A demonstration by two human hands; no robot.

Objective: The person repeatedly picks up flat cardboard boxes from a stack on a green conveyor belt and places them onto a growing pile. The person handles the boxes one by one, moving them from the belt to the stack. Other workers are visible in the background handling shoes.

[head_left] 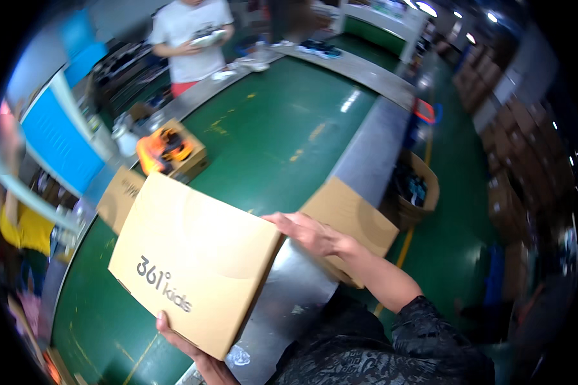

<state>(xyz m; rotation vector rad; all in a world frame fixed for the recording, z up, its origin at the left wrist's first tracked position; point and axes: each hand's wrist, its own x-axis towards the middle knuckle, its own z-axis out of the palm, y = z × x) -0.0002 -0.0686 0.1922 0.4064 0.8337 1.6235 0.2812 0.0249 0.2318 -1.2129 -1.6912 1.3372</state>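
Observation:
A tan cardboard shoebox [186,250] with dark printing on its lid hangs tilted over the green conveyor belt, its lid closed. My left hand [186,343] grips its near lower edge, thumb on the lid and the other fingers hidden underneath. At the upper right corner, my right hand [307,232] holds the box's side, most of its fingertips out of sight behind the edge. Just past my right hand, another tan cardboard box [359,218] lies on the metal edge. Behind the held box, part of a further printed box [120,197] shows.
On the belt [257,135], an open carton [189,154] carries orange and black shoes [164,149]. Across the line a person in a white shirt [198,38] handles a shoe. A round bin [424,186] stands to the right, with stacked cartons [520,138] beyond. A person in yellow [29,228] is far left.

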